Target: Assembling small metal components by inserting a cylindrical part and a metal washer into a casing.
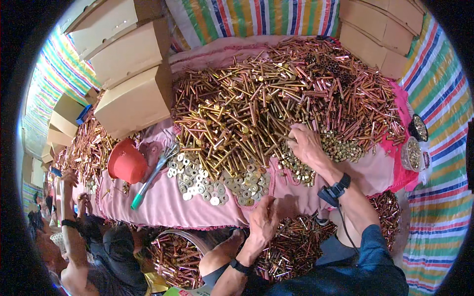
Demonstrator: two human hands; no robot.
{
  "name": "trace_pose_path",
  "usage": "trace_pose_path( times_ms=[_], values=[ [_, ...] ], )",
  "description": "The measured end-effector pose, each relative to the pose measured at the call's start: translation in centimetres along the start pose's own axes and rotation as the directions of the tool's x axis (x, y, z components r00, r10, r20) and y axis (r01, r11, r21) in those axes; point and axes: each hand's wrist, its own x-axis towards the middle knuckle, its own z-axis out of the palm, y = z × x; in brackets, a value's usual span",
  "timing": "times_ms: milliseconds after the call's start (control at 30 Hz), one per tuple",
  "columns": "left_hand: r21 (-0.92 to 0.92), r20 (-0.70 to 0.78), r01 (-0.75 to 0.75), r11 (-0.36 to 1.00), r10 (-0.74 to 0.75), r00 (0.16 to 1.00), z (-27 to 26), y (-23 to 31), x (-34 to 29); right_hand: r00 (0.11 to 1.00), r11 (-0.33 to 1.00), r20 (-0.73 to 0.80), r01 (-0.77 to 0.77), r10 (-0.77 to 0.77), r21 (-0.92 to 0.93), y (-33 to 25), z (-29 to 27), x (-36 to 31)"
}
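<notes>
My right hand (pixel 307 144) reaches over the near edge of a large heap of brass-coloured bolts (pixel 247 113). Its fingers are bent and pinched together among the bolts and small nuts (pixel 340 147); what they grip is hard to make out. Closer to me, my left hand (pixel 264 217) is at the front edge of the pink cloth (pixel 207 214), fingers curled in. Anything inside it is hidden. Flat round washers (pixel 200 181) lie in a spread to the left of that hand. Coppery metal sleeves (pixel 340 98) cover the heap's right side.
A red bucket (pixel 127 160) and a clear rod with a green end (pixel 148 183) lie left. Cardboard boxes (pixel 133 101) are stacked behind them. Small bowls (pixel 411 154) stand far right. Below the cloth is a tub of bolts (pixel 175 256). Another person's arm (pixel 71 217) works at left.
</notes>
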Motion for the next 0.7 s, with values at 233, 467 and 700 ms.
trace_pose_path(
  times_ms=[233, 467, 700],
  values=[
    [0.003, -0.181, -0.044, 0.999, 0.044, 0.982, 0.3, 0.4, 1.3, 0.975, 0.928, 0.218, -0.126, 0.050, 0.351, -5.2, -1.2, -4.2],
    [-0.070, -0.221, 0.126, 0.989, -0.139, 0.965, 1.3, 0.0, 1.5, 0.941, 0.953, 0.299, 0.067, -0.159, 0.296, -4.2, -0.4, -6.5],
    [-0.140, -0.312, 0.070, 0.988, -0.111, 0.944, 1.6, -1.5, 1.9, 0.931, 0.934, 0.340, 0.001, -0.131, 0.356, -5.8, 0.0, -7.5]
  ],
)
